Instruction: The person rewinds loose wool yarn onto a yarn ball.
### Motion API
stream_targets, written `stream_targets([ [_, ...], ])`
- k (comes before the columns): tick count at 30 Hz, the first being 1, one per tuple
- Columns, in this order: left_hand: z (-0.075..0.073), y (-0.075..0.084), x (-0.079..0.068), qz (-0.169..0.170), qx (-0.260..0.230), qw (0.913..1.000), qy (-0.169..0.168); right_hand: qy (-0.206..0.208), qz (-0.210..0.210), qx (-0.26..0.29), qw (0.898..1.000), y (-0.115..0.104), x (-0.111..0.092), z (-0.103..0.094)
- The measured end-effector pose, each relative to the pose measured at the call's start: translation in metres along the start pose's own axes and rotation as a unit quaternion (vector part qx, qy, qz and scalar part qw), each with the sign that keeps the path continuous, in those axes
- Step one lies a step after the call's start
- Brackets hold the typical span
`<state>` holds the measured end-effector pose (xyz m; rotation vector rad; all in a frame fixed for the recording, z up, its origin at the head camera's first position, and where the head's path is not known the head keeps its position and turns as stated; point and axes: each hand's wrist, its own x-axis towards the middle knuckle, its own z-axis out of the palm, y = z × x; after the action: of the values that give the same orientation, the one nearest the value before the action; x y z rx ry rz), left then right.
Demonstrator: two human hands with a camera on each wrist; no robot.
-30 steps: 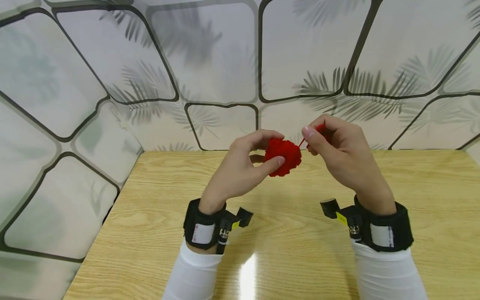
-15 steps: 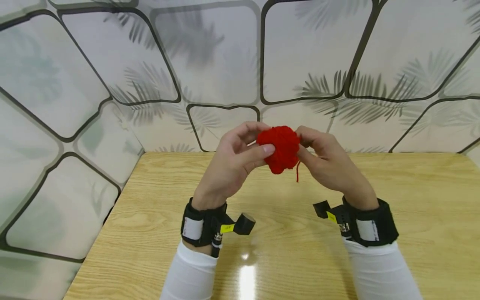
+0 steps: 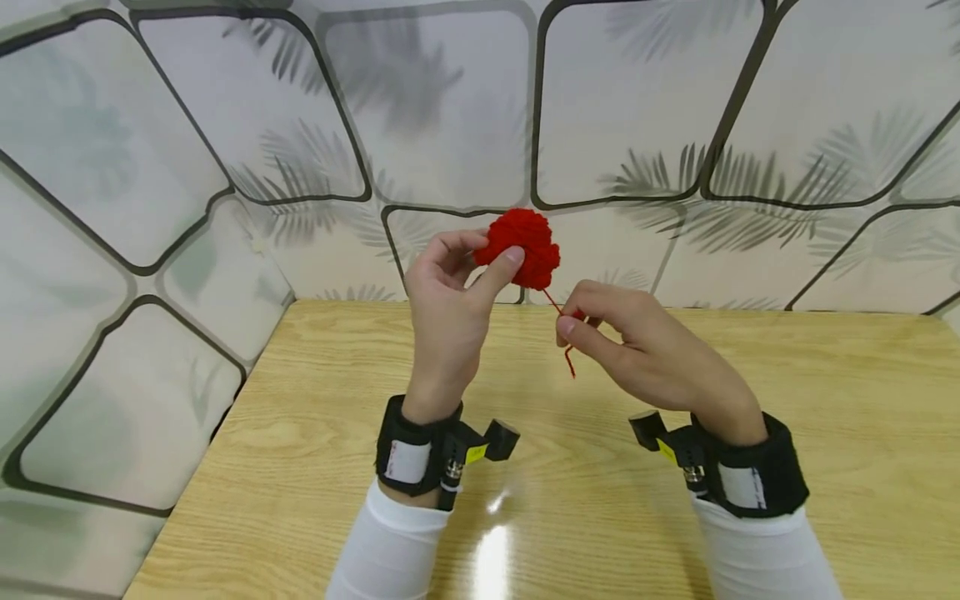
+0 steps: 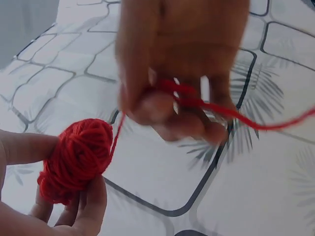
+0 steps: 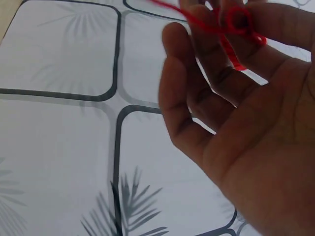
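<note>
My left hand (image 3: 450, 308) grips a ball of red yarn (image 3: 521, 246) between thumb and fingers, raised above the far part of the table. From the ball's lower edge a strand of yarn (image 3: 551, 300) runs taut to my right hand (image 3: 637, 342), which pinches it between thumb and forefinger. A loose tail (image 3: 571, 362) hangs below those fingers. In the left wrist view the wound ball (image 4: 78, 157) sits in the left fingers, and the right hand (image 4: 177, 69) holds gathered yarn. The right wrist view has yarn loops (image 5: 238, 22) among the right fingers (image 5: 174, 93).
Below the hands lies a light wooden table (image 3: 315, 467), reaching back to a patterned wall (image 3: 450, 100) with dark outlines and leaf prints. Both wrists wear black bands (image 3: 416, 450) with small camera mounts, over white sleeves (image 3: 390, 542).
The left hand has moved the yarn ball up and to the left. My right hand went in to the ball, then back down, and a strand now stretches between them.
</note>
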<state>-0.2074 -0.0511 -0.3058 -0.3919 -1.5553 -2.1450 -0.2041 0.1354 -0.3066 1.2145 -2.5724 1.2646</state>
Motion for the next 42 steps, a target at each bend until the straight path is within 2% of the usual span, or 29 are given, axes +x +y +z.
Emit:
stream_targets([
  [2, 0.002, 0.0, 0.0, 0.008, 0.0, 0.9999, 0.011, 0.012, -0.005, 0.01, 1.0, -0.002, -0.001, -0.002],
  [4, 0.004, 0.0, -0.001, -0.001, -0.022, 0.9996, 0.018, 0.012, -0.003, 0.014, 1.0, -0.002, -0.001, -0.002],
  [8, 0.008, 0.001, -0.002, -0.039, -0.081, 0.9951, 0.041, -0.017, 0.003, 0.005, 1.0, 0.0, 0.001, 0.001],
  [10, 0.009, -0.001, -0.002, -0.036, -0.085, 0.9941, 0.057, -0.028, -0.002, -0.002, 1.0, -0.001, 0.001, 0.002],
  [13, 0.011, -0.005, -0.002, 0.017, -0.043, 0.9961, 0.076, -0.027, -0.018, -0.005, 0.999, -0.005, 0.0, 0.002],
  [16, 0.013, -0.011, -0.002, 0.085, 0.014, 0.9937, 0.072, -0.008, -0.04, -0.001, 0.999, -0.011, -0.002, -0.001],
  [18, 0.014, -0.013, -0.003, 0.115, 0.046, 0.9908, 0.054, 0.014, -0.055, 0.003, 0.998, -0.014, -0.003, -0.004],
  [21, 0.015, -0.015, -0.004, 0.12, 0.08, 0.9895, 0.005, 0.066, -0.063, 0.009, 0.996, -0.018, -0.006, -0.009],
  [25, 0.011, -0.012, -0.004, 0.087, 0.109, 0.9865, -0.085, 0.153, -0.069, 0.012, 0.986, -0.02, -0.01, -0.018],
  [29, 0.007, -0.007, -0.004, 0.044, 0.094, 0.9804, -0.167, 0.222, -0.085, 0.015, 0.971, -0.019, -0.01, -0.022],
  [32, 0.003, 0.001, -0.004, -0.024, 0.047, 0.9732, -0.224, 0.259, -0.086, 0.031, 0.962, -0.015, -0.01, -0.023],
  [34, -0.001, 0.006, -0.004, -0.074, 0.024, 0.9619, -0.262, 0.278, -0.089, 0.047, 0.955, -0.011, -0.008, -0.022],
  [36, -0.004, 0.011, -0.004, -0.119, -0.002, 0.9474, -0.297, 0.288, -0.087, 0.055, 0.952, -0.005, -0.006, -0.021],
  [38, -0.006, 0.013, -0.004, -0.146, -0.031, 0.9346, -0.323, 0.284, -0.087, 0.06, 0.953, -0.001, -0.004, -0.018],
  [40, -0.006, 0.014, -0.004, -0.164, -0.071, 0.9241, -0.338, 0.268, -0.083, 0.061, 0.958, 0.003, -0.002, -0.015],
  [42, -0.005, 0.013, -0.004, -0.173, -0.112, 0.9177, -0.339, 0.236, -0.076, 0.058, 0.967, 0.006, 0.0, -0.011],
])
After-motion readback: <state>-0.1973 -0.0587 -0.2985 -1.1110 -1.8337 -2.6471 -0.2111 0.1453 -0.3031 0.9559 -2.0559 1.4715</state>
